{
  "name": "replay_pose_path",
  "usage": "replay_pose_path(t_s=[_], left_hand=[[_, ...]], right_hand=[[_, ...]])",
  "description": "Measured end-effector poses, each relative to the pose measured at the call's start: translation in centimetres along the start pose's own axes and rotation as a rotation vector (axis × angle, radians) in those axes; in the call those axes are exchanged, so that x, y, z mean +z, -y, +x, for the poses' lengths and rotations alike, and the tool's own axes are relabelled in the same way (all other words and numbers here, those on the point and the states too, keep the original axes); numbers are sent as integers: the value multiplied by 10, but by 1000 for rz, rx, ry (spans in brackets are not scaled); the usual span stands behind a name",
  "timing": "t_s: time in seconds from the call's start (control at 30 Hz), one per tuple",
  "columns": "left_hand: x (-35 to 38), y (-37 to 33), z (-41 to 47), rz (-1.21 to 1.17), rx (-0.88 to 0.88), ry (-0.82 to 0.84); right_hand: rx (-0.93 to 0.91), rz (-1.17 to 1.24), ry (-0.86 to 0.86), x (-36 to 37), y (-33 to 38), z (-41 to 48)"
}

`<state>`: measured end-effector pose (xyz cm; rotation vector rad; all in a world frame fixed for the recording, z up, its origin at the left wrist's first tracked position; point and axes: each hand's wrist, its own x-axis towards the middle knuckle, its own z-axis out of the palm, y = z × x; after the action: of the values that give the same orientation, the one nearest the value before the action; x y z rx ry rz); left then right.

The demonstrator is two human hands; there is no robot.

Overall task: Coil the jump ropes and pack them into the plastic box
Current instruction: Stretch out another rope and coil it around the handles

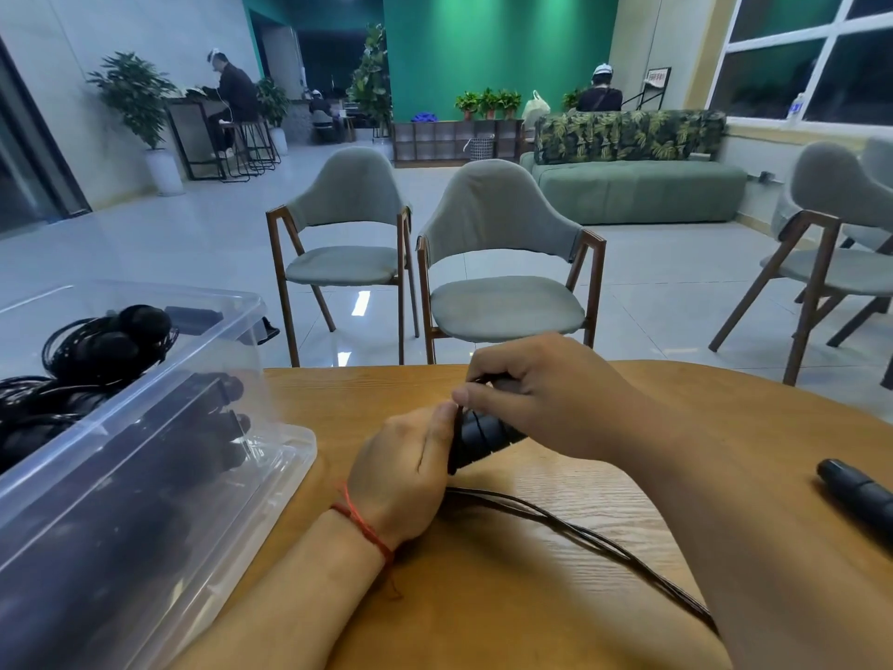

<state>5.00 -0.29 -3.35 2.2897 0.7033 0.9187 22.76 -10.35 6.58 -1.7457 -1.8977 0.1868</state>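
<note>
Over the wooden table (507, 587) my left hand (406, 471) grips the black jump rope handles (478, 440), which lie tilted between both hands. My right hand (541, 394) curls over their upper end and pinches the thin black cord against them. Several strands of the black cord (580, 529) trail from under my left hand toward the lower right and vanish behind my right forearm. The clear plastic box (159, 427) stands at the left and holds several coiled black jump ropes (96, 345).
Another black jump rope handle (855, 493) lies on the table at the right edge. Two grey chairs (502, 282) stand just beyond the table's far edge, a third at the far right. People sit far off in the room.
</note>
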Motion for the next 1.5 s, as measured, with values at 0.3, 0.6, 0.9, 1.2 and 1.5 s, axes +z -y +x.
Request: replay_pose_path(t_s=[0.3, 0.6, 0.9, 1.2, 1.5], left_hand=[[3, -10, -6, -10, 279, 120], [3, -16, -9, -179, 464, 114], [5, -10, -9, -385, 238, -131], [0, -2, 5, -743, -169, -337], [-5, -1, 11, -690, -279, -464]], right_hand=[[82, 321, 130, -4, -17, 0], [259, 485, 343, -2, -36, -3], [331, 523, 113, 42, -45, 6], [97, 176, -44, 72, -32, 9], [92, -138, 33, 48, -21, 10]])
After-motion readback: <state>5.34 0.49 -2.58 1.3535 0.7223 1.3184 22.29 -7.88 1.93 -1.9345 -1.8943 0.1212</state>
